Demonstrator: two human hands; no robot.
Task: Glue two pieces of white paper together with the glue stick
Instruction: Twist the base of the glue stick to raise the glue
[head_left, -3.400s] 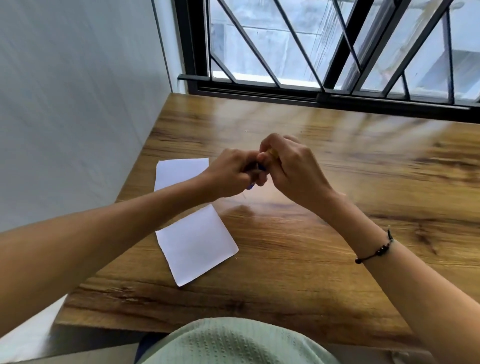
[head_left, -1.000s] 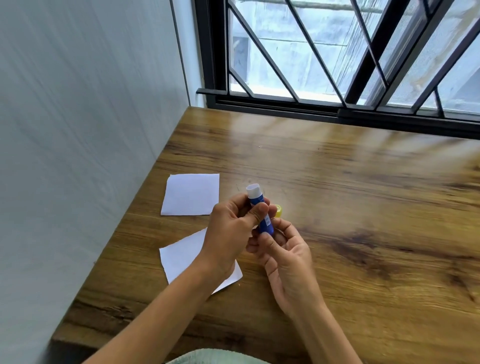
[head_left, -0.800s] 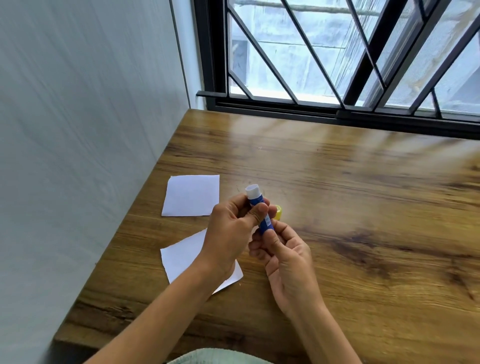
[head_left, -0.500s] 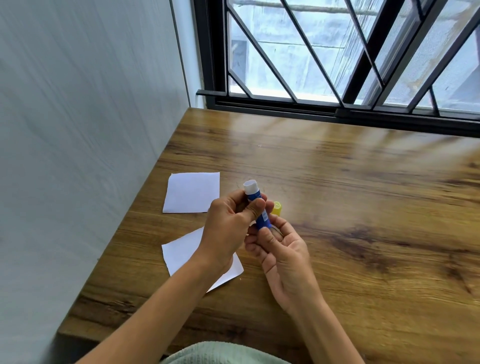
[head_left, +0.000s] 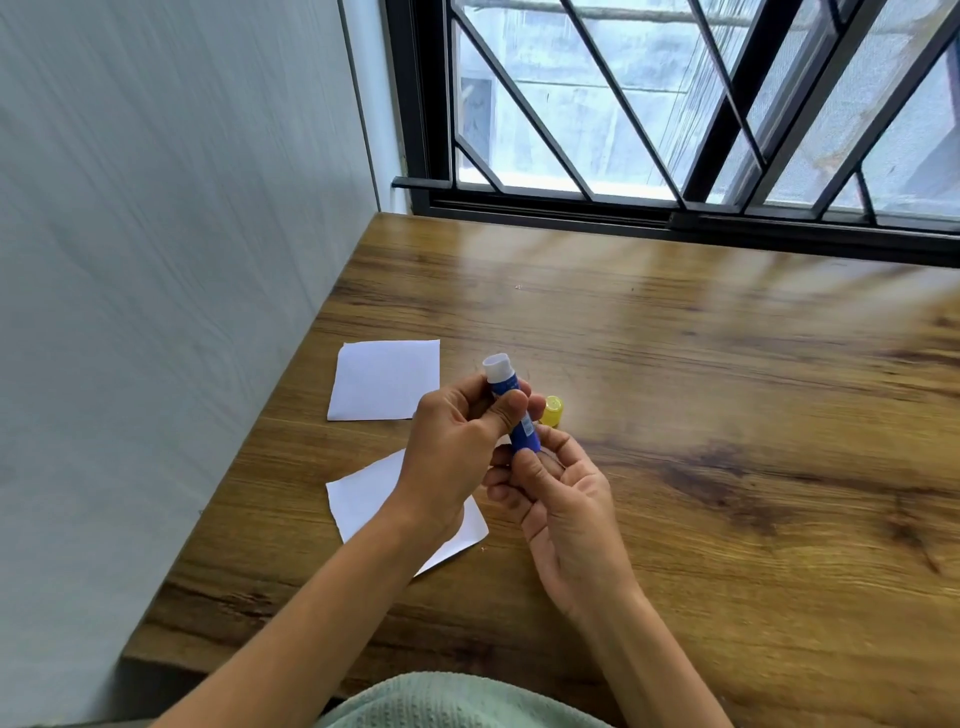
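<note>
Head view: glue stick (head_left: 511, 402) uncapped, held just right of far paper (head_left: 385, 379). Left hand (head_left: 457, 447) pinches barrel; right hand (head_left: 558, 493) fingers clamp its base. Light, rigid, smooth tube; grip mid-barrel. Papers thin, floppy.

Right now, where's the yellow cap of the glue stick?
The yellow cap stands on the wooden table, just right of the glue stick and beyond the right hand.

Left hand (head_left: 457, 447) and right hand (head_left: 558, 493) together — fingers curled, both gripping.
</note>
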